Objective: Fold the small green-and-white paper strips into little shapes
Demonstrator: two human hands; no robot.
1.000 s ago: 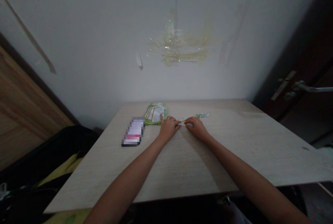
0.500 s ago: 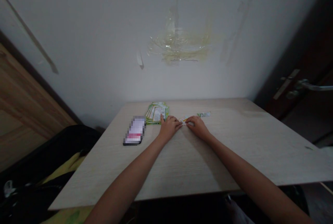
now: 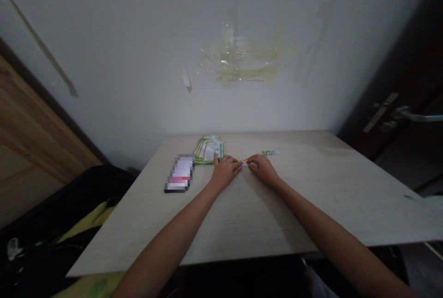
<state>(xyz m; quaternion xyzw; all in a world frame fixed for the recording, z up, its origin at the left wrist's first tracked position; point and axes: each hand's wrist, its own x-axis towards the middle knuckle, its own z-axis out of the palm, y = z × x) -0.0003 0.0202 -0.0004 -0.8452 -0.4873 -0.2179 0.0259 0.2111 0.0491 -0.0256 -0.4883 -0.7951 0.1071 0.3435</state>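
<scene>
A small white printed paper piece with an orange strip lies on the table between my two hands. My left hand is closed at its left edge, the fingertips pressed together on it and the thumb sticking up. At the right edge, my right hand has its fingers bent down in a pinch on the same piece. Part of it is hidden under the fingers. Just behind my left hand lies a fanned stack of green-and-white printed packets. A narrow green-and-white strip rests beyond my right hand.
A phone with a blurred screen lies left of my left forearm. The pale wooden table meets a wall with peeling tape. A door with a metal handle is at the right. Dark bags sit at the left.
Both hands stay nearly where they were on the paper piece. Only a very slight shift of the view shows.
</scene>
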